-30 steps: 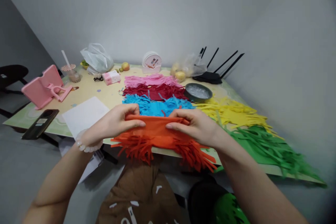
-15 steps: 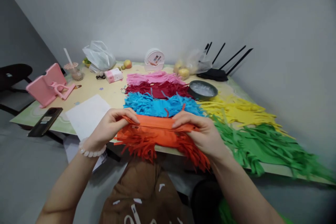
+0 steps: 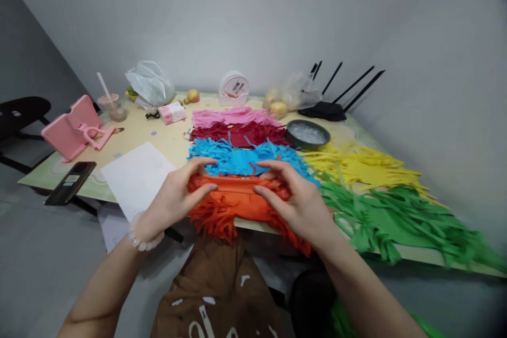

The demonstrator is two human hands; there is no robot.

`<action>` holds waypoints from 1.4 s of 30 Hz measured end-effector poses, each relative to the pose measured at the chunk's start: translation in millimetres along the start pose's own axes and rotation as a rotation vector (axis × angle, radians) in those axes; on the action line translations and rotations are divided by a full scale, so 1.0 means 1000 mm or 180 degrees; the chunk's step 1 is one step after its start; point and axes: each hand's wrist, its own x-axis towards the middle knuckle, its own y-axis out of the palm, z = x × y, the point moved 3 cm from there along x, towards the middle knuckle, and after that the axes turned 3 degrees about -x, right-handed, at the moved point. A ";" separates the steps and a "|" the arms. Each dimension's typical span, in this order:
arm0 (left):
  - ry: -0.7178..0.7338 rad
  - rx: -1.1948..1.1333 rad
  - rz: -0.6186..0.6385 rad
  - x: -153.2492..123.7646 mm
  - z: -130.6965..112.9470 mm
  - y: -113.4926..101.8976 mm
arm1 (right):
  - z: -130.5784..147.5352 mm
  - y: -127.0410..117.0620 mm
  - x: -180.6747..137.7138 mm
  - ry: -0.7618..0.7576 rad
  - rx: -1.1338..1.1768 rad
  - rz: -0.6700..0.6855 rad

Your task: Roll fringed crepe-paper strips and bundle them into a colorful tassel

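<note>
A folded orange fringed fabric strip [image 3: 237,185] lies along the table's front edge, its tassels hanging over at both ends. At its left part is my left hand [image 3: 182,193], fingers and thumb spread apart, the thumb tip by the fold. My right hand [image 3: 297,198] is at the right part, likewise open, its thumb against or just above the orange fabric. Just behind lies a blue fringed strip [image 3: 241,159]. Farther back are a dark red fringed strip [image 3: 245,135] and a pink one [image 3: 237,115].
Yellow fringed fabric [image 3: 364,169] and green fringed fabric [image 3: 396,222] lie at the right. A dark bowl [image 3: 307,134] stands beside the red strip. White paper [image 3: 138,177], a phone [image 3: 71,182] and a pink stand [image 3: 73,129] are at left. A black router [image 3: 325,111] sits back right.
Both hands have let go of the orange fabric's folded edge; thumbs and fingers have parted. The orange strip now lies flatter on the table.
</note>
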 end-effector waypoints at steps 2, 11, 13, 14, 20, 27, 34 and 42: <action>-0.0001 0.0084 0.0183 0.001 -0.001 0.001 | 0.001 0.000 0.000 -0.0027 -0.0166 0.0138; -0.0875 -0.1704 0.0618 -0.002 0.001 0.007 | -0.006 0.003 -0.005 0.0785 0.1400 0.0337; -0.1001 -0.1913 0.0552 -0.003 0.004 0.007 | -0.007 0.003 -0.007 0.0809 0.1465 0.0288; -0.1020 -0.1975 0.0527 -0.004 0.006 0.007 | -0.007 0.002 -0.008 0.0755 0.1446 0.0268; -0.0991 -0.2488 0.0423 -0.008 0.015 0.009 | -0.005 0.002 -0.004 0.0377 0.1552 0.0214; -0.0898 -0.2306 0.0229 -0.007 0.009 0.011 | 0.003 -0.002 -0.004 -0.0140 0.0921 0.0113; -0.0530 -0.1052 0.0033 -0.003 0.008 0.010 | 0.007 -0.001 -0.007 -0.0284 0.0394 -0.0010; -0.0217 -0.0144 0.0325 -0.001 -0.002 0.010 | 0.003 0.003 -0.003 0.0105 0.0122 0.0208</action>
